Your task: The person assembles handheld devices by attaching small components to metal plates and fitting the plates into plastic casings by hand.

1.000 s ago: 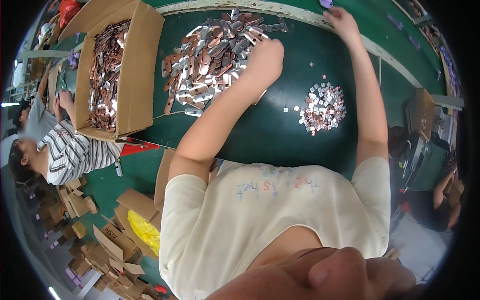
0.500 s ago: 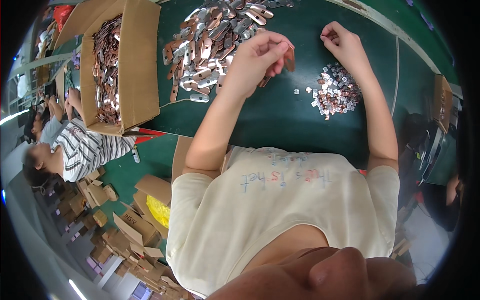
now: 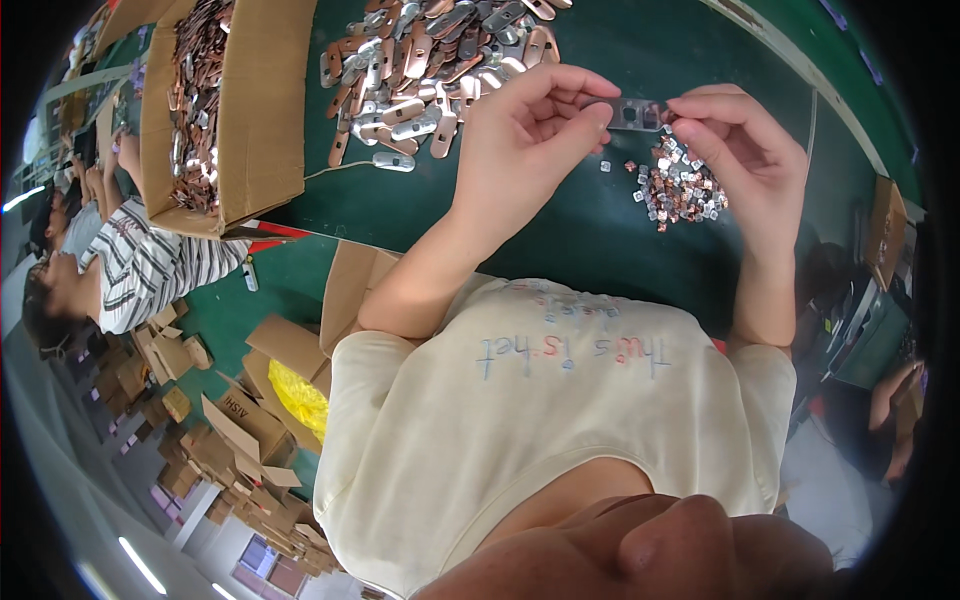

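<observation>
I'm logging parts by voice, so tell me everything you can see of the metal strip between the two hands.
The metal strip looks flat, narrow and silvery, with a dark hole near its visible middle. It is held roughly crosswise above the green table, its left end pinched by the left hand. Fingertips of the right hand are at its other end; contact there is unclear.

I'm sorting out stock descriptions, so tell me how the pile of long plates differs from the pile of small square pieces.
Shape: the plate pile holds long strips with rounded ends; the piece pile holds small, squarish bits.
Spread: the plate pile covers more of the green tabletop than the piece pile.
Place: the plate pile lies to the left, the piece pile to the right.
Both are loose heaps mixing silvery and coppery tones.
</observation>
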The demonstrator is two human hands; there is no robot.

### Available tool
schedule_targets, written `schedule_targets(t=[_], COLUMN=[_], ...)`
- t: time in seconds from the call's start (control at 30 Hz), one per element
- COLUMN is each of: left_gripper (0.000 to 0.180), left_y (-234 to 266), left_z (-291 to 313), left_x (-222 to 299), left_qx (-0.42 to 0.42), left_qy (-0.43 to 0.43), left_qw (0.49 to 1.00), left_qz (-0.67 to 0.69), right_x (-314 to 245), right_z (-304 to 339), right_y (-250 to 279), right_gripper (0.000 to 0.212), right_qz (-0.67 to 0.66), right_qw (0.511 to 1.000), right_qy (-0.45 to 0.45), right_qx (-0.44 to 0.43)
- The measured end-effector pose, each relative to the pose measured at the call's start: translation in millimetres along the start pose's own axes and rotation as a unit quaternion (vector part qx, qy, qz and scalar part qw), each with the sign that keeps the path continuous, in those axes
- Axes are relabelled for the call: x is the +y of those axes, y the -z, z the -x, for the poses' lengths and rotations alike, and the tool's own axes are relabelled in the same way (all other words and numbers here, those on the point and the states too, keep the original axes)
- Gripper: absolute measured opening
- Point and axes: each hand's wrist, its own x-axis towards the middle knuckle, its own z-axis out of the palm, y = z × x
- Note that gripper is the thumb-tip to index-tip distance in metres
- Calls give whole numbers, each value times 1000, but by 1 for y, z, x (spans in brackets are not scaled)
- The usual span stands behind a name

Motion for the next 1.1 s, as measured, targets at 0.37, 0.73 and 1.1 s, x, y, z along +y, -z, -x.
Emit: schedule_targets(t=[0.37, 0.73, 1.1], left_gripper=[18, 28, 27], left_y=[-18, -15, 2], left_z=[12, -3, 1], left_x=[-3, -21, -43], left_qx=[-19, 11, 17], left_qy=[-45, -180, -57], left_qw=[999, 972, 996], left_qz=[18, -151, -68], right_x=[5, 6, 26], right_z=[5, -4, -11], right_y=[-9, -9, -1], right_gripper=[23, 16, 23], right_qz=[-59, -180, -80], right_qw=[998, 974, 988], right_qy=[15, -130, -118], right_qx=[-8, -35, -59])
